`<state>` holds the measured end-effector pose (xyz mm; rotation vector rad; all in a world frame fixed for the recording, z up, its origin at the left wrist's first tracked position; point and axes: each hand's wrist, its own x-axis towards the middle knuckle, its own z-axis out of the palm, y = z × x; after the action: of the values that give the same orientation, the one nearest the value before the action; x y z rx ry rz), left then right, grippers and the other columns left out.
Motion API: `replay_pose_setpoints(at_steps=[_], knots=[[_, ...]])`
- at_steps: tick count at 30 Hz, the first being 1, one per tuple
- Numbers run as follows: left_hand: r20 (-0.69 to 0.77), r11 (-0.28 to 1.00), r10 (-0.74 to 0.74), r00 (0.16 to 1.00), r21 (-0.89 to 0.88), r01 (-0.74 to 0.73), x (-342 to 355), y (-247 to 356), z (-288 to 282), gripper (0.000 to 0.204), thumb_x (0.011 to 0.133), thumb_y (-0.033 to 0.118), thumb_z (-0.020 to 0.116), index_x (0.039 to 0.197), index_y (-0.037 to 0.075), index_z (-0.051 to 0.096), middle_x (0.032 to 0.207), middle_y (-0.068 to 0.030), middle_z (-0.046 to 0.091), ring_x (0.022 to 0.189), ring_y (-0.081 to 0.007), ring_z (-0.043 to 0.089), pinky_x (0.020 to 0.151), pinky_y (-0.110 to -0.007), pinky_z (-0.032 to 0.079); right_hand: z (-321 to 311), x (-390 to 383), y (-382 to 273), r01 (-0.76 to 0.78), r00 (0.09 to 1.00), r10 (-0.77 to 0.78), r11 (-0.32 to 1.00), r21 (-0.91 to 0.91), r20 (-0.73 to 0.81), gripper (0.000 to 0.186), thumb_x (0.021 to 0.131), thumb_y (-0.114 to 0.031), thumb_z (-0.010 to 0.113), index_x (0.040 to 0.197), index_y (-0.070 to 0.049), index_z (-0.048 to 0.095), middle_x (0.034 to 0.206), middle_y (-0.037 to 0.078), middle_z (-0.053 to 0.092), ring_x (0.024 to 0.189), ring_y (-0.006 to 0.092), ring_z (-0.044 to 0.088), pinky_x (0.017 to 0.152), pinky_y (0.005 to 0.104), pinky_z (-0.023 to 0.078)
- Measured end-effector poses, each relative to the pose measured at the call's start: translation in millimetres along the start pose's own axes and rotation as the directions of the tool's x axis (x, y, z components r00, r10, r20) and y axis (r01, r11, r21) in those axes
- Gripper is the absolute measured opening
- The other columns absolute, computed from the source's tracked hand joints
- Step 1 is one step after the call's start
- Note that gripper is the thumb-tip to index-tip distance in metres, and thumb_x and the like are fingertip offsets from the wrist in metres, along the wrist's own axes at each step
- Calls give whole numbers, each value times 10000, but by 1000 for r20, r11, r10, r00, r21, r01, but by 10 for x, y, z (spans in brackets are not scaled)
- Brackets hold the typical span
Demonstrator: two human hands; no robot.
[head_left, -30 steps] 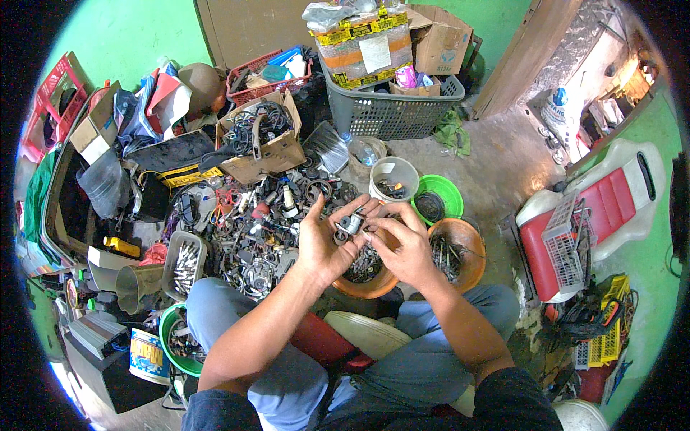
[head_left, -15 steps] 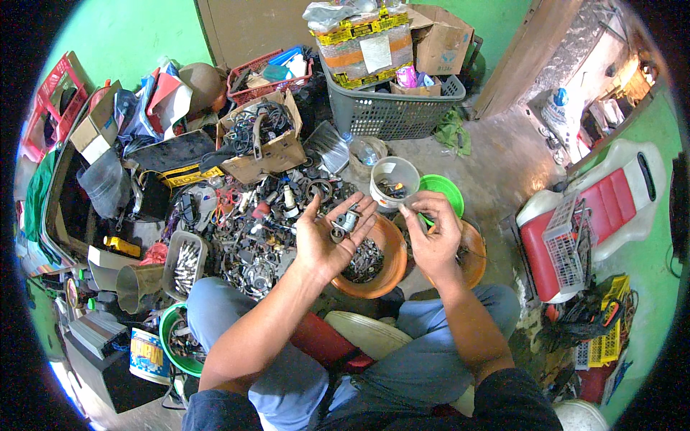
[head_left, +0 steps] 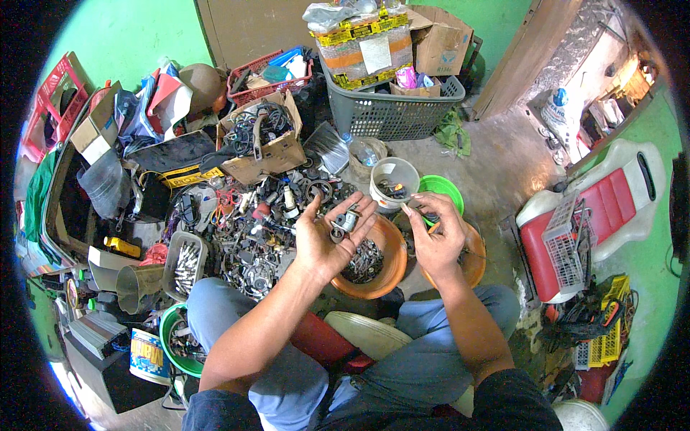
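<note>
My left hand (head_left: 327, 233) is turned palm up with the fingers stretched out. It carries a few small metal parts (head_left: 348, 220), one of them ring-shaped, on the palm and fingers. Beside it my right hand (head_left: 438, 233) is raised in a pinch, thumb and forefinger close together. Anything between those fingertips is too small to make out. Just beyond the right hand stand a white bucket (head_left: 382, 198) with small parts inside and a bright green basin (head_left: 451, 188). Under the hands sit an orange bowl (head_left: 394, 267) of dark small pieces and another orange bowl (head_left: 474, 267), partly hidden.
A heap of metal and plastic scrap (head_left: 251, 241) spreads to the left. Behind it are a cardboard box (head_left: 277, 154) of cables and a grey crate (head_left: 381, 118). A grey tray (head_left: 201, 250) of white pieces lies near my left knee; a red-and-white seat (head_left: 611, 208) stands right.
My right hand's fingers have shifted slightly, with the fingertips angled a little differently near the bucket's rim. The left hand holds the parts almost still.
</note>
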<state>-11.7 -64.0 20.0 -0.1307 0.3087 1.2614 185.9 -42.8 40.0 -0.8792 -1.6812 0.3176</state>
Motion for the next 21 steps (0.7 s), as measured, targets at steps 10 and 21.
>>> replay_pose_setpoints(at_steps=[10,21], knots=[[5,1000,7,1000,18,-7,-14,-12,22,704,1028,488,361,1427,-92,386,1455,-281,438,1366,-391,440,1141,-503,387,4,-53,134,-125,983,102,982,143,154,174,856,32,703,1029,21,689,945,131,719,881,242,709,772,337,564],[-7,1000,12,1000,18,-12,-16,-12,22,710,1023,496,377,1426,-88,388,1448,-275,442,1353,-389,454,1140,-500,391,84,-73,145,-612,787,477,681,403,390,191,974,-93,627,1108,36,675,913,73,700,787,136,668,736,284,553]])
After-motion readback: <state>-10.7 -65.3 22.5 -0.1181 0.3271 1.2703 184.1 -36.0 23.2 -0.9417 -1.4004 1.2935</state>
